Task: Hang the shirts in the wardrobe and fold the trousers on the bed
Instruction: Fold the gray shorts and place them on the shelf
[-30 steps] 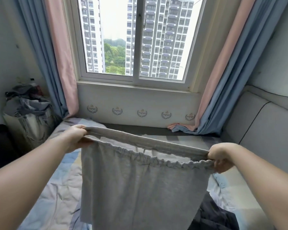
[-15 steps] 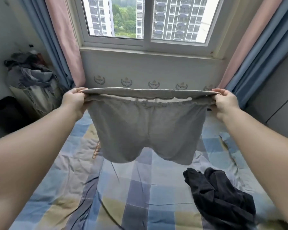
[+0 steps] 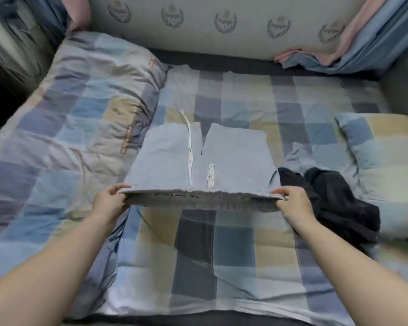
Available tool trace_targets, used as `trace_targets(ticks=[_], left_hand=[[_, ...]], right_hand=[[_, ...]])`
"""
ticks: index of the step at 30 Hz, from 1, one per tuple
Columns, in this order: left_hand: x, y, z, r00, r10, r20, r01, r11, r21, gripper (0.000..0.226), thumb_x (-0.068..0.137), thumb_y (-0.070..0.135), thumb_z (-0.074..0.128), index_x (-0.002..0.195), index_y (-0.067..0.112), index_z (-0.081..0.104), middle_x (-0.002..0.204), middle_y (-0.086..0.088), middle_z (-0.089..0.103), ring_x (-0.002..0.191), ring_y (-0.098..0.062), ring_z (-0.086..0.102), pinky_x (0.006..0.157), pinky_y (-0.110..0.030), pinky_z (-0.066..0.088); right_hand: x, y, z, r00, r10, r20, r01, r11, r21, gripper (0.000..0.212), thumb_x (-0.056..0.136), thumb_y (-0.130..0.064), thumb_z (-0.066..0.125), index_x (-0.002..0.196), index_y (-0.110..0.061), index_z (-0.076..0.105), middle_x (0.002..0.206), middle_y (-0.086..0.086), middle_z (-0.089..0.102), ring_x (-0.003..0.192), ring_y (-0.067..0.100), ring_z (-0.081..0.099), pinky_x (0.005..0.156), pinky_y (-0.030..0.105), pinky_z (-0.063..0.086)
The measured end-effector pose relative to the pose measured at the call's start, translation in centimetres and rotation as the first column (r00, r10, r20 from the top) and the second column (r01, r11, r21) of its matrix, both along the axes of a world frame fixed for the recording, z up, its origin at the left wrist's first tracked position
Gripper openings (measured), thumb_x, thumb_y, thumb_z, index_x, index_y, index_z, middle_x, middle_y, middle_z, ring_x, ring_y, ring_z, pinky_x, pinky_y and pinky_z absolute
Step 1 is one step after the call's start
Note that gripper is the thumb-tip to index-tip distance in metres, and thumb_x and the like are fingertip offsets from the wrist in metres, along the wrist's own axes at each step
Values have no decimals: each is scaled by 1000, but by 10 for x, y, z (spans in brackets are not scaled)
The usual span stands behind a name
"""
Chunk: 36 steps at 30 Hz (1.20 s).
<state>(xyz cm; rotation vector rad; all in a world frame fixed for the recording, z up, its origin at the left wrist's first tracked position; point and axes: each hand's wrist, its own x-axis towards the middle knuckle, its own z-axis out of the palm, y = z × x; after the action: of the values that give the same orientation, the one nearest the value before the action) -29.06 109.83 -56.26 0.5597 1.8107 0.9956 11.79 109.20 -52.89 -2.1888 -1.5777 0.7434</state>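
Note:
A pair of grey shorts [image 3: 236, 156] lies spread on the checked bed [image 3: 233, 255], legs pointing toward the window wall, white drawstrings trailing over the front. My left hand [image 3: 108, 201] grips the left end of the elastic waistband, and my right hand [image 3: 292, 201] grips the right end. The waistband is held stretched and slightly lifted above the sheet. A crumpled black garment [image 3: 335, 198] lies on the bed just right of my right hand, touching the shorts' right edge.
A folded checked quilt [image 3: 68, 118] covers the bed's left side. A checked pillow [image 3: 386, 156] lies at the right. Blue and pink curtain ends [image 3: 327, 55] pool at the back right. A bag of clothes [image 3: 7, 43] stands at the far left.
The shorts came down from hanging in the air to lying flat on the bed. Both hands lowered with the waistband, and my view tilted down from the window.

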Motion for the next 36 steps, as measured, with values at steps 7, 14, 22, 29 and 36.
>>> trace_targets(ticks=[7, 14, 22, 29, 36], left_hand=[[-20, -102, -171, 993, -107, -49, 85, 940, -331, 19, 94, -3, 47, 99, 6, 63, 109, -15, 59, 100, -30, 56, 80, -35, 47], [-27, -169, -222, 873, -417, -252, 241, 820, -519, 34, 85, -7, 51, 105, 11, 71, 105, -11, 67, 86, -25, 59, 81, -35, 49], [-28, -204, -228, 785, -602, -148, 355, 632, -688, 28, 84, -2, 62, 109, 6, 71, 112, -13, 68, 91, -24, 61, 84, -29, 46], [-27, -196, -229, 863, -503, 45, 397, 623, -674, 34, 79, 12, 76, 110, 11, 63, 114, -9, 59, 109, -24, 58, 94, -33, 43], [-30, -192, -243, 916, -402, -3, 341, 780, -525, 19, 79, 1, 72, 80, 16, 61, 88, -1, 65, 90, -15, 59, 68, -12, 42]], right_hand=[[-16, -94, -183, 998, 67, 20, -56, 936, -347, 34, 76, 5, 57, 103, -8, 74, 108, 16, 66, 103, 28, 58, 74, 22, 34], [-19, -159, -246, 998, 51, 38, -27, 886, -463, 27, 81, 2, 59, 101, -11, 72, 119, 18, 54, 103, 30, 55, 81, 24, 36], [-14, -198, -256, 967, 237, 94, -110, 721, -685, 27, 87, -8, 58, 110, -16, 68, 121, 14, 51, 103, 23, 52, 76, 26, 40], [-51, -167, -244, 883, 434, 180, -271, 783, -560, 36, 88, -47, 58, 116, -24, 62, 125, 1, 48, 115, 22, 48, 89, 32, 44], [-192, -53, -250, 713, 696, 86, -621, 684, -383, 42, 93, -34, 50, 133, -21, 50, 140, 2, 39, 126, 22, 44, 94, 35, 42]])
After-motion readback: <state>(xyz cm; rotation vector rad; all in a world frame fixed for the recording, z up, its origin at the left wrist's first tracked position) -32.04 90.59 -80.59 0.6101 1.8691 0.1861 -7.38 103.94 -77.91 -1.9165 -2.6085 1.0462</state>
